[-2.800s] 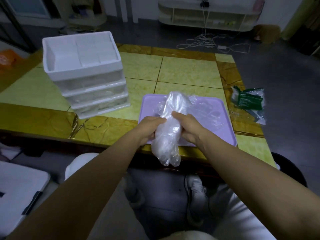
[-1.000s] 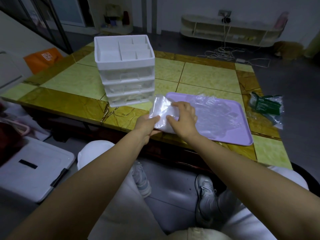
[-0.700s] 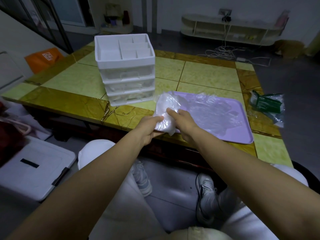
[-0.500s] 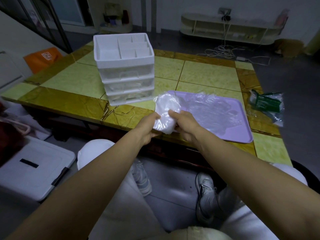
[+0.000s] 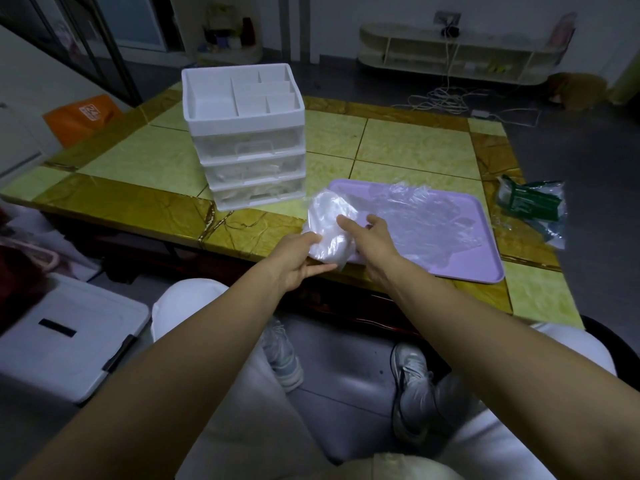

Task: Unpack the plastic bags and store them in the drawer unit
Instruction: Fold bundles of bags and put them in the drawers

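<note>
Head view. The wad (image 5: 329, 230) is held over the tray's (image 5: 481, 271) near-left corner, at the tabletop's near edge. It is cupped from below by the curled left hand (image 5: 294, 261) and pinched by the right hand (image 5: 375, 237). The film is thin, clear, crinkled and probably slippery. The drawers (image 5: 249, 147), translucent-fronted, are closed. Risk: once one hand is freed for a drawer, the wad may spring open or slip.

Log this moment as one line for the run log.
left hand: grips plastic bag bundle | right hand: pinches it | drawer unit: drawers closed | tray: loose plastic spread
</note>
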Demonstrator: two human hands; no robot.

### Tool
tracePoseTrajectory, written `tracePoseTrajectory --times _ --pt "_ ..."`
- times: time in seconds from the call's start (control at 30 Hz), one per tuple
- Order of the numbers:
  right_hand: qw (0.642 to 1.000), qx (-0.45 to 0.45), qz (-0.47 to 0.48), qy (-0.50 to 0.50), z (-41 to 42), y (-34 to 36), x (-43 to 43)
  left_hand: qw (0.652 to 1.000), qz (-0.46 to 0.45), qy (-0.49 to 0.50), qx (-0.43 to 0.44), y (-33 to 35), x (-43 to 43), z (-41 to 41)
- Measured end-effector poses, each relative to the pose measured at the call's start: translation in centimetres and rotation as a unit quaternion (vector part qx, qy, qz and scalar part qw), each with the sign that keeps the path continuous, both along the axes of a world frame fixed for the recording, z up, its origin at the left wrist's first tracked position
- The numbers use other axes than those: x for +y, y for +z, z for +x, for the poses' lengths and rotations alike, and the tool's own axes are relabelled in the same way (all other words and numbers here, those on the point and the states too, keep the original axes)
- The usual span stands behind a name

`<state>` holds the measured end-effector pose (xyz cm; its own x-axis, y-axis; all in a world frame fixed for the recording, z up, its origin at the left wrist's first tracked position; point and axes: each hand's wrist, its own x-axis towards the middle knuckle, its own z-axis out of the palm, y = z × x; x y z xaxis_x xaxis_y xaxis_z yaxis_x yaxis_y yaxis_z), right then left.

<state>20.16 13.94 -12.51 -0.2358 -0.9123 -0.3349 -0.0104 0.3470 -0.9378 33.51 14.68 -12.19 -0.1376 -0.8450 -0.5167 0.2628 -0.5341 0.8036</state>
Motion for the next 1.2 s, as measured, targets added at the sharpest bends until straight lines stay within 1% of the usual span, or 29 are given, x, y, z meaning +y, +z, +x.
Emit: tracePoseTrajectory --times 0.03,0.07,0.1,0.17,0.2,0.23,0.3,0.33,0.37,0.4,0.47,0.57,0.67,0.77,0.83,0.9,1.03,1.2 --pt "0.997 0.063 -0.031 -0.022 -0.2 -0.3 0.0 1.0 0.006 0.01 -0.023 -0.2 -0.1 0.1" --pt "0.988 0.118 -0.088 -0.037 -0.4 -0.4 0.2 0.999 0.011 0.015 -0.05 -0.4 -0.2 0.2" --pt "0.973 0.166 -0.16 -0.034 -0.6 -0.4 0.5 0.997 0.016 0.018 -0.073 -0.6 -0.2 0.2" --pt "0.924 0.265 -0.276 0.025 -1.0 -0.1 1.1 0.996 0.019 0.015 -0.091 -0.8 -0.2 0.1" --pt "0.9 0.305 -0.302 0.075 -1.1 0.1 1.3 0.996 0.018 0.01 -0.087 -0.7 -0.2 0.1" --pt "0.883 0.334 -0.303 0.129 -1.2 0.2 1.4 0.996 0.01 0.002 -0.084 -0.6 -0.1 0.0" --pt "0.869 0.37 -0.244 0.222 -1.2 0.0 1.2 0.996 -0.021 -0.025 -0.082 -0.3 -0.1 -0.3" --pt "0.87 0.365 -0.21 0.257 -1.4 -0.3 1.1 0.995 -0.041 -0.04 -0.085 -0.3 -0.1 -0.3" --pt "0.882 0.333 -0.179 0.282 -1.6 -0.5 1.0 0.992 -0.059 -0.054 -0.096 -0.2 -0.1 -0.3" --pt "0.901 0.281 -0.156 0.292 -1.7 -0.7 1.0 0.989 -0.076 -0.064 -0.11 -0.2 -0.1 -0.1" --pt "0.935 0.174 -0.129 0.281 -1.7 -1.0 0.9 0.98 -0.11 -0.081 -0.147 -0.4 -0.3 0.5" --pt "0.956 0.095 -0.103 0.256 -1.4 -1.0 0.2 0.97 -0.131 -0.079 -0.191 -1.5 -0.9 1.4" --pt "0.972 -0.01 -0.033 0.232 -0.4 -0.4 -0.6 0.974 -0.138 -0.059 -0.171 -1.3 -1.1 1.9" --pt "0.972 -0.044 -0.003 0.231 0.7 0.7 -1.6 0.979 -0.157 -0.02 -0.13 -0.4 -1.6 2.5" --pt "0.968 -0.068 0.009 0.242 1.9 1.1 -2.5 0.979 -0.164 0.01 -0.122 0.0 -2.2 3.2" --pt "0.97 -0.078 0.004 0.231 3.3 1.4 -3.7 0.979 -0.161 0.047 -0.114 0.4 -3.1 4.0" --pt "0.979 -0.063 -0.017 0.194 5.9 2.6 -6.3 0.983 -0.106 0.135 -0.068 1.8 -5.4 6.4" --pt "0.987 -0.088 -0.026 0.131 7.6 2.9 -9.8 0.981 -0.073 0.162 -0.073 3.3 -8.8 9.1"
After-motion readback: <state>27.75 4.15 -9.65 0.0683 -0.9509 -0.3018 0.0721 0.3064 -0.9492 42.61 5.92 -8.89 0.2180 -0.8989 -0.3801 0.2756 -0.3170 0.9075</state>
